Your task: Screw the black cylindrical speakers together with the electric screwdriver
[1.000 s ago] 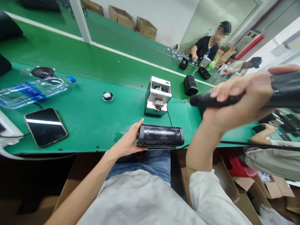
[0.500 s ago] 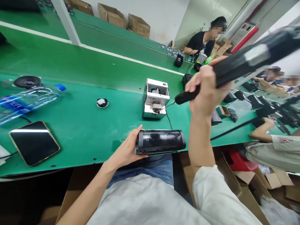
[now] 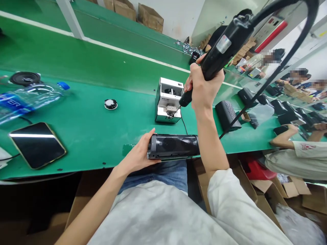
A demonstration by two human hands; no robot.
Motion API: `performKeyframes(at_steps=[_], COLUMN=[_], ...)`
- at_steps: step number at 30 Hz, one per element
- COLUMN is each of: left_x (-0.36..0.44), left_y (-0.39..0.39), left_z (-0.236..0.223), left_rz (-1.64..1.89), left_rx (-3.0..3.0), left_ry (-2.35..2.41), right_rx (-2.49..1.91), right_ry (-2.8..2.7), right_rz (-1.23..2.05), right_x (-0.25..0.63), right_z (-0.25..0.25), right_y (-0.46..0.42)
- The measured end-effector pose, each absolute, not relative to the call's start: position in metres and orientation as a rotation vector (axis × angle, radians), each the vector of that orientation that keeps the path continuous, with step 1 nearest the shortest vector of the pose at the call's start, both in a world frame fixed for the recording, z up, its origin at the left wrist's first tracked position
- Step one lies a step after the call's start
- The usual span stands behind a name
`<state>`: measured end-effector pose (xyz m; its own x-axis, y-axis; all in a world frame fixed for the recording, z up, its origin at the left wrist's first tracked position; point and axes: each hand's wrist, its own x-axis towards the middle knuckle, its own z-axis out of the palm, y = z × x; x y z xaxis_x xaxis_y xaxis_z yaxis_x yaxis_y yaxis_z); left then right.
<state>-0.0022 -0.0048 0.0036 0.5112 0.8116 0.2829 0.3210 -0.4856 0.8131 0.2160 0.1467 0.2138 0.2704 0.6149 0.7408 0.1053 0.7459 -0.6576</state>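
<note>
A black speaker housing (image 3: 175,146) with perforated grilles lies on its side at the table's front edge. My left hand (image 3: 139,151) grips its left end, thumb on top and fingers beneath. In my right hand (image 3: 205,85) is a black electric screwdriver (image 3: 217,51), tilted down to the left, its cable looping away at upper right. The bit's tip is at the front of a white screw feeder (image 3: 168,102), by the small metal outlet. Whether a screw sits on the tip is too small to tell. My right forearm hides the housing's right end.
On the green table (image 3: 87,136) at left are a phone (image 3: 38,144), a plastic bottle (image 3: 33,98), a loose speaker driver (image 3: 25,78) and a small round part (image 3: 110,104). A black speaker (image 3: 227,115) stands at right. A co-worker's arm (image 3: 284,136) rests farther right.
My right hand has moved left and slightly down, bringing the screwdriver's tip to the screw feeder's outlet. The tool is now steeper. My left hand keeps its hold on the housing.
</note>
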Motion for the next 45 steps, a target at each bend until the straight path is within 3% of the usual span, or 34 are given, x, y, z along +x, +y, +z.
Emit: performKeyframes(at_steps=[16, 20, 25, 29, 33, 38, 45], left_x=[-0.003, -0.003, -0.003, -0.002, -0.002, -0.003, -0.002], left_y=[0.0, -0.001, -0.002, -0.005, -0.006, -0.004, -0.006], left_z=[0.001, 0.0, 0.001, 0.004, 0.005, 0.002, 0.004], left_rz=[0.928, 0.946, 0.927, 0.89, 0.871, 0.866, 0.861], left_rx=[2.025, 2.062, 2.085, 2.059, 2.031, 2.012, 1.995], left_ry=[0.901, 0.891, 0.919, 0.955, 0.938, 0.937, 0.933], right_rx=[-0.797, -0.598, -0.245, -0.583, -0.447, -0.525, -0.807], right_ry=[-1.312, -1.228, -0.849, -1.063, -1.008, -1.233, -1.401], right_rz=[0.562, 0.359, -0.106, 0.114, 0.082, 0.325, 0.284], right_x=[0.228, 0.233, 0.246, 0.254, 0.257, 0.234, 0.218], right_z=[0.28, 0.278, 0.263, 0.246, 0.253, 0.245, 0.206], right_y=[-0.056, -0.016, 0.124, 0.173, 0.139, 0.118, 0.157])
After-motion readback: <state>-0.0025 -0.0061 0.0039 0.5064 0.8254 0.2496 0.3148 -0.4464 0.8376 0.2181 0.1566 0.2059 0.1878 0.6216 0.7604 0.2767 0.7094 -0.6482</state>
